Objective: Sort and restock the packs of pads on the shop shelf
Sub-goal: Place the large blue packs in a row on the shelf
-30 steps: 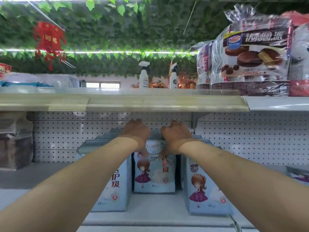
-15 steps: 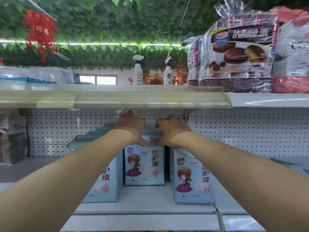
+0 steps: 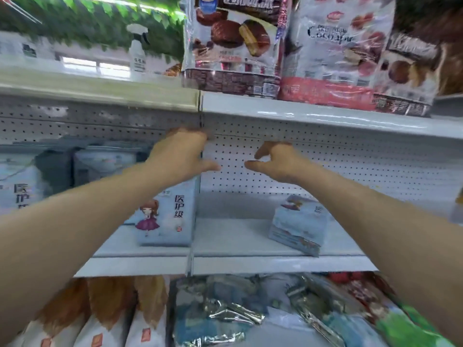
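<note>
Our left hand (image 3: 180, 154) and right hand (image 3: 278, 161) are hovering apart, empty. We are likely needing both around the sides of the tilted pale-blue plastic pad pack (image 3: 298, 224) lying rightward on the white metal shelf (image 3: 238, 236).

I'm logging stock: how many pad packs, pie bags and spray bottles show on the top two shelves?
Pad packs: 4
Pie bags: 3
Spray bottles: 1
Total: 8
Anything behind is too blurred to count.
</note>
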